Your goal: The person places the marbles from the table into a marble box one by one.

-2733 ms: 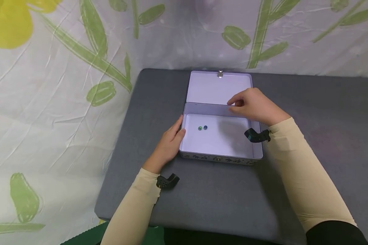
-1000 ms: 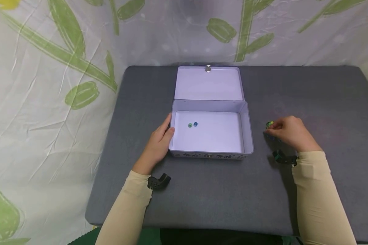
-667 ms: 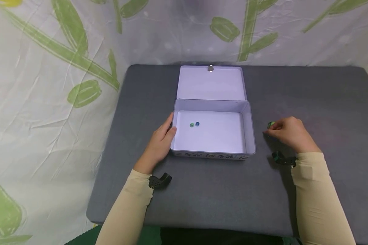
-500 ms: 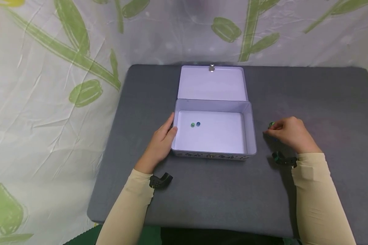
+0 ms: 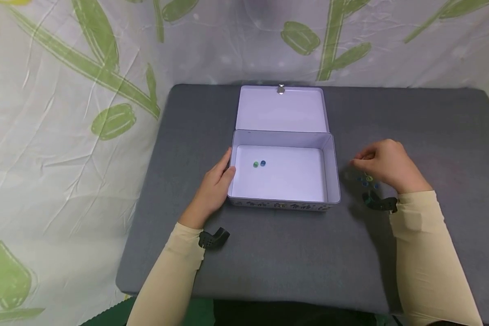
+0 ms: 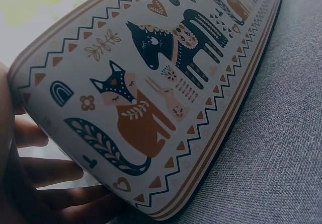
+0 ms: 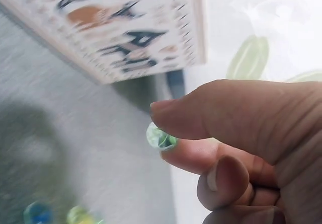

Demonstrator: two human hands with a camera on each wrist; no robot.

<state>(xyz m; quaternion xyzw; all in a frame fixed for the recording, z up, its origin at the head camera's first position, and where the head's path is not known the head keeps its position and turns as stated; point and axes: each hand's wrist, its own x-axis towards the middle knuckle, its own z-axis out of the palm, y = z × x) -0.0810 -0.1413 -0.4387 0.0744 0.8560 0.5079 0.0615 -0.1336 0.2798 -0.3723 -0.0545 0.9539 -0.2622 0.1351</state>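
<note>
- Head view: the left hand [image 5: 208,192] is resting against an open tin box [image 5: 285,181], fingers lying fairly straight along its outer side and thumb touching the rim. Just right of that hand, inside the box, a green marble [image 5: 256,164] and a blue marble [image 5: 262,163] are sitting close together. The lid [image 5: 283,108] is lying folded back, farther away than the hand.
- Also in this view, the right hand [image 5: 391,165] is hovering above the grey surface [image 5: 285,253], right of the box, thumb and fingertips drawn together. Loose blue and yellow-green marbles [image 5: 369,179] are lying beneath it.
- Left wrist view: the left hand's fingers are touching the box's end; its printed front [image 6: 105,143], showing a fox and a horse, is stretching away from them.
- Right wrist view: the right hand is pinching a clear-and-green marble [image 7: 159,138] between thumb and index finger, its other fingers curling inward.
</note>
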